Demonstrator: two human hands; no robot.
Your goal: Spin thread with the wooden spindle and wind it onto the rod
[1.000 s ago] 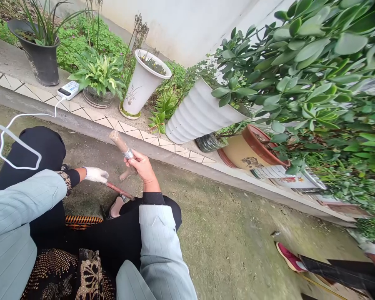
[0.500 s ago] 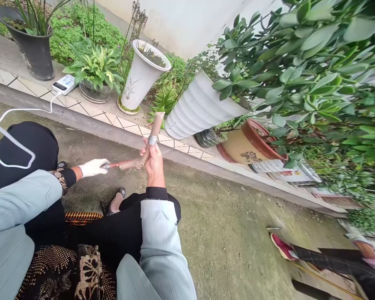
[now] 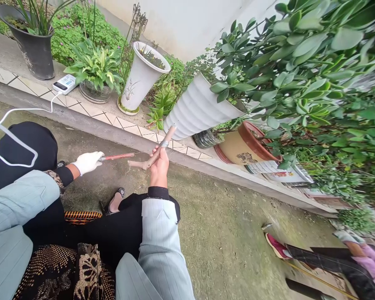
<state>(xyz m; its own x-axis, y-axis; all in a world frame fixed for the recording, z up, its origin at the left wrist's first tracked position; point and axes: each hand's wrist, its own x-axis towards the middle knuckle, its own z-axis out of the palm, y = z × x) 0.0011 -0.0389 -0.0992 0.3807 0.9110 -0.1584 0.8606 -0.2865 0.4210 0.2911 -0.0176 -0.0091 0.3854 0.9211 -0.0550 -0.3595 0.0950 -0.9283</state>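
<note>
My bare right hand (image 3: 158, 167) is clenched round a forked wooden handle (image 3: 153, 155) with a metal band, holding it tilted above the concrete ground (image 3: 237, 233). My gloved left hand (image 3: 88, 161) grips a thin reddish metal rod (image 3: 117, 156), its tip close to the handle's side branch but apart from it. Beyond them, on a tiled ledge (image 3: 90, 111), stand a white ribbed pot (image 3: 200, 110), a tall white vase (image 3: 142, 75) and a black pot (image 3: 34, 46). Another person's red shoe (image 3: 276, 246) shows at lower right.
</note>
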